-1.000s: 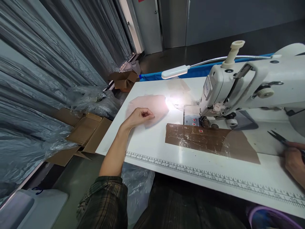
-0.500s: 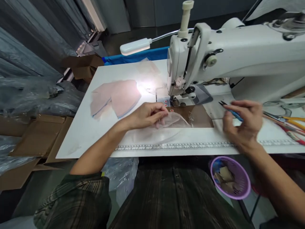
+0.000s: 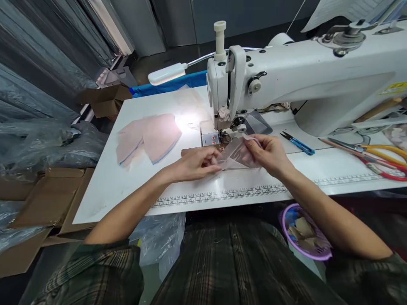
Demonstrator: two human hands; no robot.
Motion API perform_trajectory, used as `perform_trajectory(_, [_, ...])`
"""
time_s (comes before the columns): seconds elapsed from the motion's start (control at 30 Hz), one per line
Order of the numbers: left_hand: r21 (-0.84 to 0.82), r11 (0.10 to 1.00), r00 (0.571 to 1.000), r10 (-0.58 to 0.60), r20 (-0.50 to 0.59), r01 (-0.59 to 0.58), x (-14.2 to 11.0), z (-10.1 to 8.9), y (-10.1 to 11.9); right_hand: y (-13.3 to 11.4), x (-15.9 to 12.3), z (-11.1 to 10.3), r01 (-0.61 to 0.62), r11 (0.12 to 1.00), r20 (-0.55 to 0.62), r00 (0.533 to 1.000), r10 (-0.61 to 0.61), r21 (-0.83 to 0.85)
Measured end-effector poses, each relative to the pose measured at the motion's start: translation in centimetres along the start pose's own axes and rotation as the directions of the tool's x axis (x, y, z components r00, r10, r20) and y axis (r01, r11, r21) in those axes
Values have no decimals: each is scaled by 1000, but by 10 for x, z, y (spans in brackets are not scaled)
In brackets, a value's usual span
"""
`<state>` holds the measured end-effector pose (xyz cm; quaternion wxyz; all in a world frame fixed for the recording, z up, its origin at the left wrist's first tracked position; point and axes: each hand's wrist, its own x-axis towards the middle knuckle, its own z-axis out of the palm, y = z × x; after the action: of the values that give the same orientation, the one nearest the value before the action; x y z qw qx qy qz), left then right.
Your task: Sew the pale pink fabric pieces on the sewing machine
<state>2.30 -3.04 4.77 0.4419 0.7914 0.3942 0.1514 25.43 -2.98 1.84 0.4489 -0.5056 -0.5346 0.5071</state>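
Note:
A thin, sheer pale fabric piece is stretched between my two hands, just in front of the sewing machine's needle area. My left hand pinches its left side. At the other side, my right hand grips an edge between thumb and fingers. The white sewing machine stands behind, its presser foot just beyond the fabric. Blue thread snips lie on the table to the right of my right hand.
Pink fabric pieces with blue edges lie on the white table at left. Orange- and red-handled scissors rest at right. A ruler strip runs along the front edge. Below hangs a purple basket of scraps. A lamp shines above.
My right hand has put the blue snips down on the table and moved left to take hold of the sheer fabric. My left hand still holds it, and the view has shifted slightly.

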Motion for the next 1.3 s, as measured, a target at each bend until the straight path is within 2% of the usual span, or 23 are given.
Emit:
perform_trajectory(0.07, [-88, 995, 998, -44, 35, 47, -10, -7, -3, 0, -2, -9, -87, 991, -35, 995, 91, 98])
perform_trajectory(0.13, [-214, 971, 992, -91, 87, 107, -20, -18, 0, 0, -5, -16, -176, 969, 15, 984, 176, 171])
perform_trajectory(0.2, [-367, 918, 986, -113, 123, 151, -30, -30, 5, 0, -9, -22, -255, 942, 155, 962, 225, 218])
perform_trajectory(0.27, [-451, 874, 982, -131, 135, 179, -37, -38, 9, 2, -11, -25, -269, 944, 313, 928, 201, 190])
perform_trajectory(0.33, [-356, 914, 981, -175, 85, 194, -38, -42, 9, 5, -11, -24, -134, 987, 319, 942, 100, 88])
perform_trajectory(0.4, [-94, 981, 981, -180, -76, 173, -34, -42, 5, 7, -8, -19, 35, 999, 207, 978, -32, -12])
perform_trajectory(0.47, [131, 983, 980, -105, -167, 128, -30, -39, 1, 7, -4, -13, 71, 997, 113, 991, -72, 14])
perform_trajectory(0.5, [169, 981, 985, -72, -156, 99, -29, -38, 0, 7, -3, -12, 36, 996, 105, 994, -43, 76])
perform_trajectory(0.53, [156, 985, 990, -57, -129, 77, -29, -38, 0, 5, -2, -11, -17, 989, 113, 994, 0, 146])
perform_trajectory(0.6, [20, 998, 994, -64, -91, 66, -33, -39, 2, 2, -3, -16, -124, 969, 174, 981, 87, 215])
perform_trajectory(0.67, [-114, 990, 993, -96, -69, 88, -39, -40, 7, 0, -6, -23, -194, 972, 325, 935, 142, 133])
perform_trajectory(0.73, [-128, 984, 992, -126, -29, 121, -43, -41, 11, -2, -9, -28, -137, 989, 475, 867, 151, -64])
perform_trajectory(0.77, [-96, 986, 991, -136, -21, 133, -43, -41, 11, -2, -10, -29, -47, 986, 479, 870, 120, -162])
perform_trajectory(0.8, [-59, 989, 989, -141, -33, 139, -42, -41, 11, -1, -11, -29, 49, 969, 429, 901, 62, -243])
perform_trajectory(0.87, [-25, 991, 986, -135, -96, 133, -39, -41, 7, 1, -11, -25, 165, 927, 246, 966, -82, -337])
perform_trajectory(0.9, [-26, 992, 984, -124, -126, 122, -36, -41, 5, 3, -11, -23, 183, 919, 164, 977, -133, -348])
perform_trajectory(0.97, [-18, 997, 979, -78, -187, 76, -32, -42, -1, 5, -10, -18, 196, 925, 110, 979, -169, -324])
perform_trajectory(1.07, [-7, 1000, 960, 4, -280, -6, -28, -40, -4, 4, -12, -14, 204, 953, 106, 977, -184, -224])
perform_trajectory(1.13, [-80, 997, 951, -7, -310, -19, -32, -37, 1, 0, -18, -16, 106, 993, 165, 982, -97, -47])
perform_trajectory(1.17, [-135, 991, 954, -23, -299, -19, -36, -34, 5, -1, -22, -19, 16, 999, 246, 969, -26, 43])
perform_trajectory(1.2, [-193, 981, 964, -36, -263, -16, -42, -32, 11, -3, -27, -22, -88, 991, 357, 933, 48, 97])
perform_trajectory(1.23, [-247, 969, 979, -32, -202, -19, -47, -30, 17, -4, -33, -27, -184, 977, 479, 870, 113, 105])
perform_trajectory(1.3, [-314, 949, 999, -19, -32, 8, -57, -26, 26, -6, -45, -38, -297, 955, 673, 710, 209, 17])
